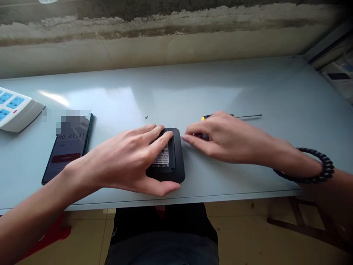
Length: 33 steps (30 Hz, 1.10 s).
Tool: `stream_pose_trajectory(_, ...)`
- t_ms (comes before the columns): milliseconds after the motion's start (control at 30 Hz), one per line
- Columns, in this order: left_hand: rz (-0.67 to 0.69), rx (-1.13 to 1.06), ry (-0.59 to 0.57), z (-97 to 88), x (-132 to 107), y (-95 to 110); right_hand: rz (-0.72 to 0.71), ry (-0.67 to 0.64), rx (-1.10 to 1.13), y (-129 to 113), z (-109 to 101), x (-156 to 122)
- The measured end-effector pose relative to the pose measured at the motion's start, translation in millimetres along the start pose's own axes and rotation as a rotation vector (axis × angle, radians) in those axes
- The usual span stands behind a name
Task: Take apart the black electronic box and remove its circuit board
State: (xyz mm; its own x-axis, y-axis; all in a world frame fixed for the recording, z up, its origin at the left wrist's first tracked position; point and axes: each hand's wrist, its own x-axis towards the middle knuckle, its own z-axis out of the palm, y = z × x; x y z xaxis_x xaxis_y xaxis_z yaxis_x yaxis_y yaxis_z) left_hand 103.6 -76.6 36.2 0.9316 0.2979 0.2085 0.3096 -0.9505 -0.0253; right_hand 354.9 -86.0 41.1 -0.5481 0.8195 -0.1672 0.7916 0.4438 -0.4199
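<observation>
A black, flat, rounded box-shaped device (179, 158) with a white printed label (163, 156) lies near the table's front edge. My left hand (132, 158) rests over it, fingers spread across its top and thumb along its near side, hiding its left part. Just right of the device, my right hand (220, 138) has thumb and index finger pinched together close to its edge. Something dark shows in the gap behind those fingertips; I cannot make out what it is. A screwdriver (248, 116) with a black and yellow handle lies beyond my right hand, partly covered by it.
A tiny screw (146, 117) lies on the table (165, 92) beyond the device. To the left are a phone (66, 151) showing a timer and a white power strip (22, 114) with blue sockets. A wall runs behind the table; stools stand below.
</observation>
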Motion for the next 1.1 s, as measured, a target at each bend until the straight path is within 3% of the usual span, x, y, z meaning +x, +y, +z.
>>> stream_pose_trajectory(167, -0.017, 0.003, -0.003, -1.4, -0.3, 2.7, -0.055, 0.065, 0.020, 13.4, 4.0, -3.4)
stream_pose_trajectory(467, -0.101, -0.081, 0.003, -1.7, -2.9, 0.9, -0.033, -0.018, 0.192, 16.7, 1.9, -6.0)
stream_pose_trajectory(867, -0.169, -0.219, -0.048, 2.5, -2.5, 2.3, -0.043, -0.082, 0.218, 16.5, 2.4, -8.9)
stream_pose_trajectory(1100, -0.146, -0.226, 0.027, -2.9, -2.9, 2.4, -0.048, -0.086, 0.195, 16.4, 3.2, -7.7)
